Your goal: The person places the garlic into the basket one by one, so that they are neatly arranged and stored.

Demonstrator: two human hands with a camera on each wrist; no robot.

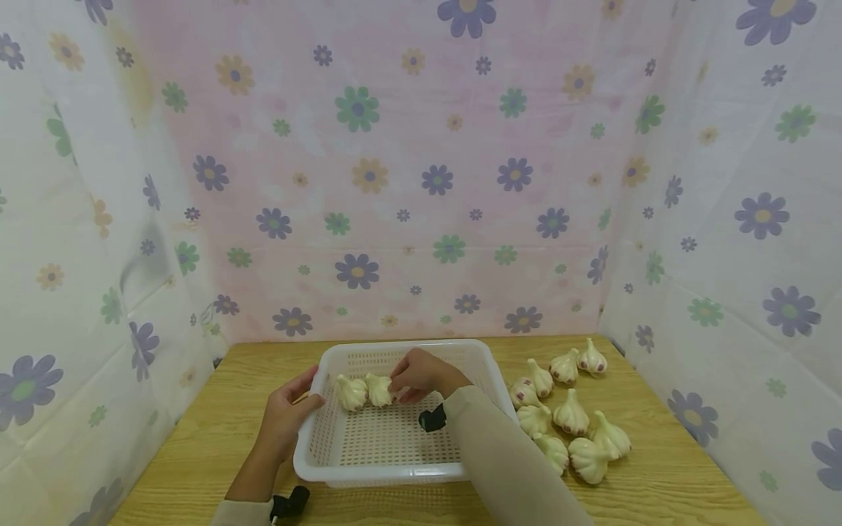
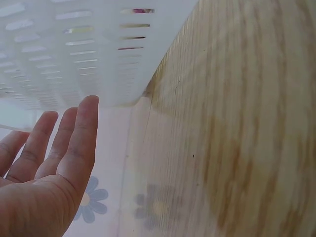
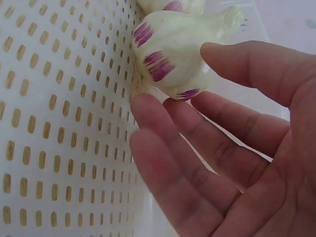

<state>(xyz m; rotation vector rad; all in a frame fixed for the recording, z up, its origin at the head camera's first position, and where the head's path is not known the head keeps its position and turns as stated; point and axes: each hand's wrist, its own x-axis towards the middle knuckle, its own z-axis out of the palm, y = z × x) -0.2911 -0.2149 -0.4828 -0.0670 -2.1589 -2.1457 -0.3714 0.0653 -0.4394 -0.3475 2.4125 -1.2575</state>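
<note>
reaching into the far part of the white basket (image 1: 368,473), the right hand (image 1: 421,372) has its thumb and fingers spread fairly wide about the right garlic bulb (image 1: 378,391); whether it bears any weight, i cannot tell. that bulb sits on the basket floor, just right of the left garlic bulb (image 1: 351,394). the left hand (image 1: 284,413) is at the left rim, fingers extended rather than curled. nine loose bulbs (image 1: 571,415) lie right of the basket on the wooden table (image 1: 210,416).
</note>
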